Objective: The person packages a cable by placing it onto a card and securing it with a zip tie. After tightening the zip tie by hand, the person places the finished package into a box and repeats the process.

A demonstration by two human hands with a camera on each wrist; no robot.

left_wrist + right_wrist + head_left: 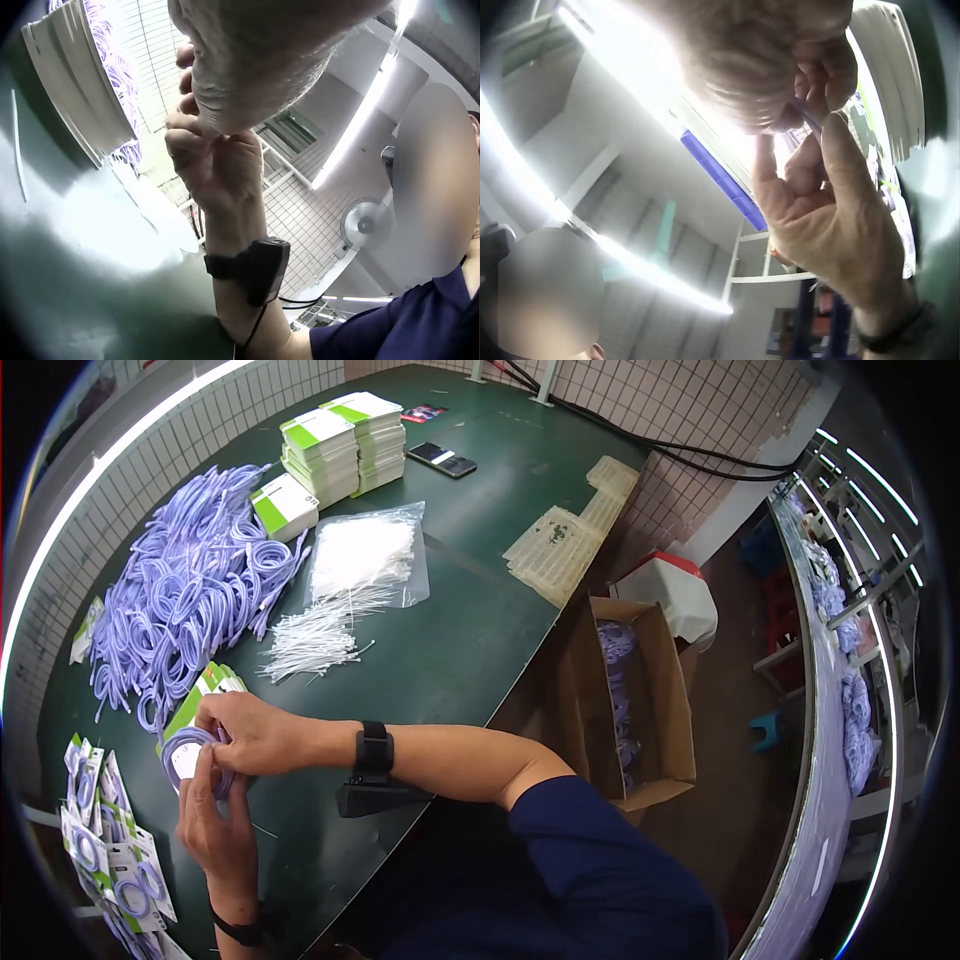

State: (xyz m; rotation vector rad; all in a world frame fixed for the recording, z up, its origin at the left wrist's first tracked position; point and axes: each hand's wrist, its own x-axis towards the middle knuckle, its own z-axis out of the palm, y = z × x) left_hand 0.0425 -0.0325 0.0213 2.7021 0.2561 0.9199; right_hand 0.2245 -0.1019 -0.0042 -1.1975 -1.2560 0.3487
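Observation:
A coiled lilac cable (172, 738) with a white round label (186, 760) is held between both hands at the table's left side. My right hand (255, 735) pinches the coil's upper right edge, fingers curled. From below, my left hand (212, 830) grips the coil, its fingers reaching up beside the label. The left wrist view has the right hand (217, 161) beyond the near palm; in the right wrist view the left hand (832, 217) holds a bit of lilac cable (807, 118). A stack of green-and-white cards (215, 682) lies just behind the coil.
A heap of lilac cables (180, 590) lies behind the hands, with white ties (315, 640) to its right. Card stacks (345, 445) and a phone (442, 459) stand farther back. Carded cables (110, 850) lie front left; an open carton (655, 710) is beyond the table's right edge.

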